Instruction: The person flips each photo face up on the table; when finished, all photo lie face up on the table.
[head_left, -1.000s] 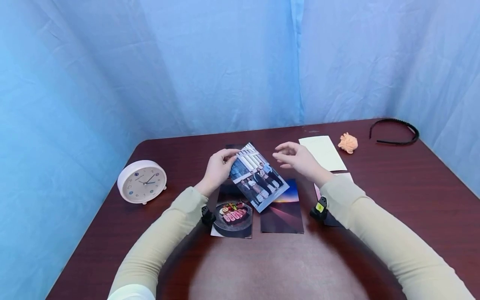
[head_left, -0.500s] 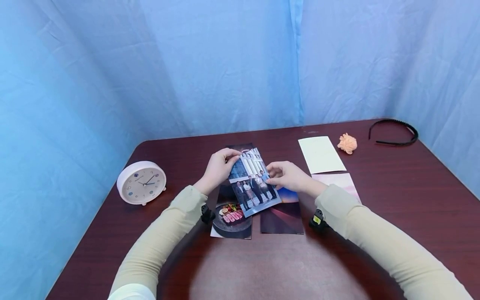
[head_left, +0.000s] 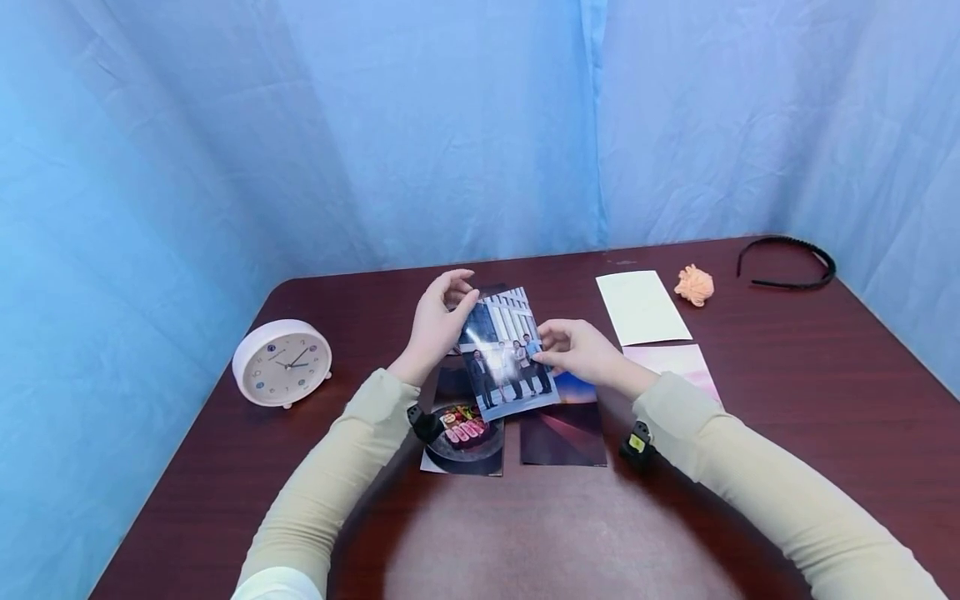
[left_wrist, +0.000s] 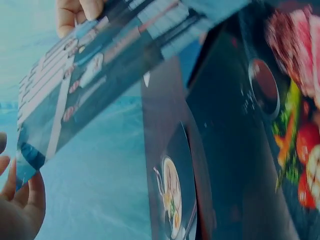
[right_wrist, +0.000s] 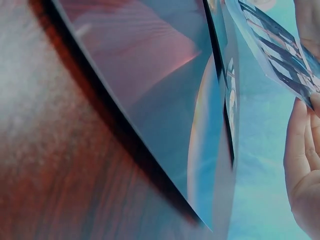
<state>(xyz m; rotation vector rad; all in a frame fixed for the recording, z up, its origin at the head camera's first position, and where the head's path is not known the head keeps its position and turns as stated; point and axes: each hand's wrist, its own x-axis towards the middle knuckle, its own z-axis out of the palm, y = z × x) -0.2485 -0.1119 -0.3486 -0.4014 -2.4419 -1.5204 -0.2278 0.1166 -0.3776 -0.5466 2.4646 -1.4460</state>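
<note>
A photo of a group of people before a building (head_left: 510, 358) is held up, tilted, above the table in the head view. My left hand (head_left: 435, 325) has its thumb and fingers at the photo's upper left corner; in the left wrist view the fingers (left_wrist: 36, 192) meet that corner. My right hand (head_left: 581, 354) pinches the right edge lower down. Beneath lie a photo of sliced meat on a dark plate (head_left: 465, 458) and a dark photo with a glowing sky (head_left: 562, 442). Another photo (left_wrist: 172, 200) showing a dish lies behind, mostly hidden in the head view.
To the left stands a round white alarm clock (head_left: 283, 365). On the right are a blank white sheet (head_left: 645, 307), a pale pink photo (head_left: 678, 367), a peach scrunchie-like item (head_left: 695, 286) and a black headband (head_left: 813, 250). Blue curtains (head_left: 450, 142) surround the table.
The right hand has come left and taken the photo's right edge. The photo has turned more upright. The left hand has risen slightly, its fingers more spread.
</note>
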